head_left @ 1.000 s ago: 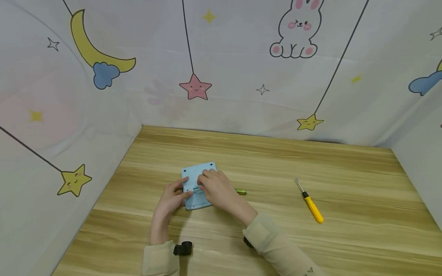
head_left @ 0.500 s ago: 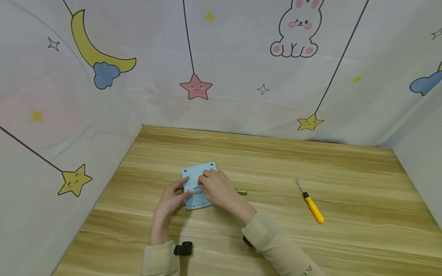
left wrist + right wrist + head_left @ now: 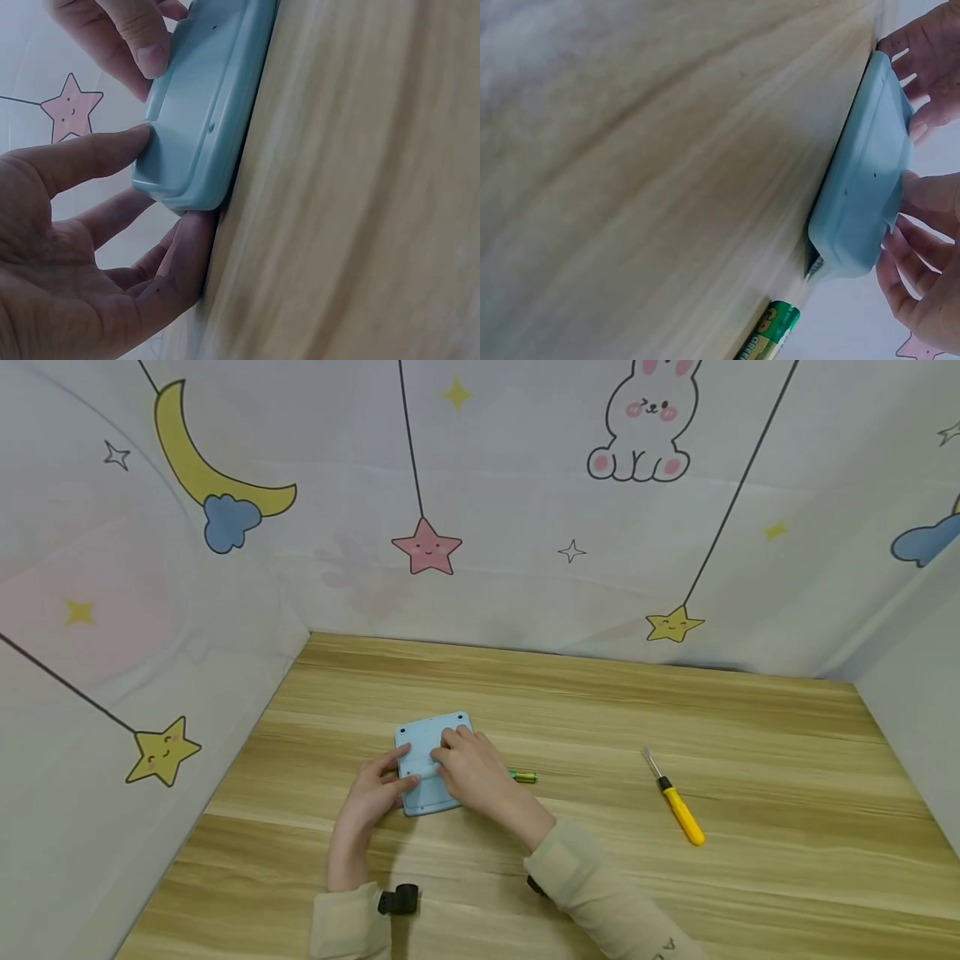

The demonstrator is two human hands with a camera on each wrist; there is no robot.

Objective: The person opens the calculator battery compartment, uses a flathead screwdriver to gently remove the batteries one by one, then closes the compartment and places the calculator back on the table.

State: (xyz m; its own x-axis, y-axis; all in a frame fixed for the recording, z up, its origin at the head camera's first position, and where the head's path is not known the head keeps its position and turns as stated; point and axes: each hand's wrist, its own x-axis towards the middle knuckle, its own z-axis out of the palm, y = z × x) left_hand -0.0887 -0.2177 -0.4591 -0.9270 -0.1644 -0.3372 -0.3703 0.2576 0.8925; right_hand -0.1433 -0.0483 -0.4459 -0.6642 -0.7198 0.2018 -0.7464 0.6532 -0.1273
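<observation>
A light-blue, calculator-like device (image 3: pixel 433 737) lies back side up on the wooden table, small dark holes at its corners. My left hand (image 3: pixel 375 789) grips its left edge, thumb on the back and other fingers round the side. Across the back, my right hand (image 3: pixel 472 768) pinches a narrow light-blue battery cover (image 3: pixel 160 94) with curled fingers; the right wrist view shows thumb and fingertips at a small raised lip. Just right of the device a green-and-gold battery (image 3: pixel 523 777) lies on the table, partly behind the right hand in the head view.
A screwdriver (image 3: pixel 681 810) with a yellow handle lies to the right on the wooden table (image 3: pixel 570 710). White cloth walls (image 3: pixel 525 593) with printed stars and a rabbit stand behind and at both sides.
The dark gap across the device's back, beside the left thumb, has narrowed and no longer shows. Right fingers have shifted very slightly; the left hand, battery and screwdriver stay put.
</observation>
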